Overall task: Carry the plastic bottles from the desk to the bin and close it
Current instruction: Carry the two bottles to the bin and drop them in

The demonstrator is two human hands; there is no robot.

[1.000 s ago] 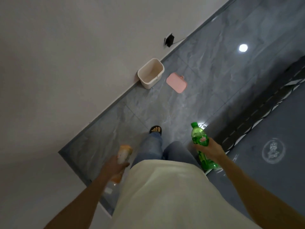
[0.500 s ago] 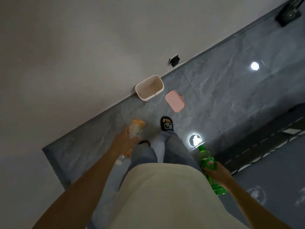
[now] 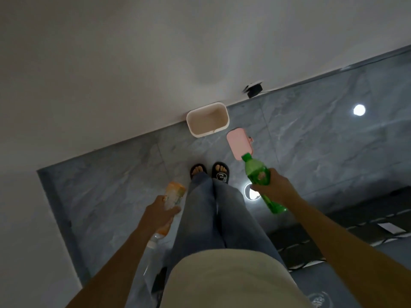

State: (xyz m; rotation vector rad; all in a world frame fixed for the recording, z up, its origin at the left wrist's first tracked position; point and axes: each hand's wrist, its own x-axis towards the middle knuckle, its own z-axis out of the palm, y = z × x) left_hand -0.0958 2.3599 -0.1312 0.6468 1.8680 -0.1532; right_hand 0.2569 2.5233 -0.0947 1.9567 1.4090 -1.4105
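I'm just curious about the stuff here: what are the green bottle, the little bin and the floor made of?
Green bottle: looks like clear green plastic, glossy, since light passes through it. Bin: probably matt cream plastic, with thin moulded walls and rounded corners. Floor: polished grey tiles with marble-like veins, stone or ceramic I cannot tell; it mirrors a lamp.

I see a plain white wall [image 3: 133,52] filling the top of the frame. Below it is a shiny grey floor [image 3: 311,141] with marble lines. A round light spot [image 3: 359,110] glows on it at the right. The room is dim.
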